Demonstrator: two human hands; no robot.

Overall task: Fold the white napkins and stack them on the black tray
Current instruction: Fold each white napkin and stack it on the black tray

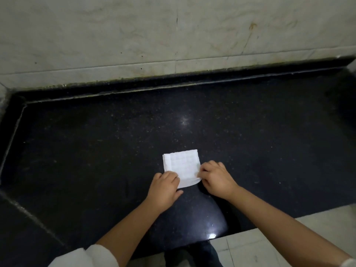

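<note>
White napkin (pixel 183 166) flat on black bench (pixel 96 151), long axis running away from person, left hand (pixel 165 187) and right hand (pixel 216 179) each pinching a near corner in a curled-finger grip

Two bare forearms reaching forward from the bottom edge, converging toward each other. Left hand (pixel 165 187) palm down, knuckles up, fingers curled at the tips and pressing down on the near-left corner of the folded white paper napkin (pixel 182 165), thumb stretched out toward the right hand. Right hand (pixel 215 177) just beside it, also palm down, fingers bent, fingertips pinching the napkin's near-right edge. Wrists straight, hands close together but apart, a narrow strip of napkin between them. White sleeve cuff (pixel 92 256) pushed up near the left elbow; a sliver of white sleeve at the right elbow, at the frame's corner.
</note>
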